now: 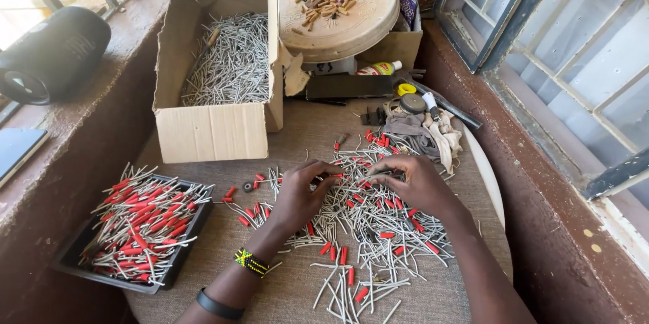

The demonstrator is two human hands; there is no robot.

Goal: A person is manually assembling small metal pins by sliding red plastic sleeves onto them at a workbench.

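A loose pile of thin grey metal pins (368, 229) mixed with short red sleeves (387, 235) lies spread on the cloth-covered table (284, 290). My left hand (303, 192) rests palm down on the left part of the pile, its fingers curled around a pin and a red sleeve at the fingertips. My right hand (416, 182) hovers over the pile's upper right, its fingertips pinched close to those of the left hand. What exactly sits between the fingertips is too small to tell. A beaded band and a black band circle my left wrist.
A black tray (81, 256) of pins fitted with red sleeves sits at left. An open cardboard box (209, 131) of bare grey pins stands behind. A round tan tray (365, 27) with small tubes, a bottle, rags and tools crowd the back. Window sills flank both sides.
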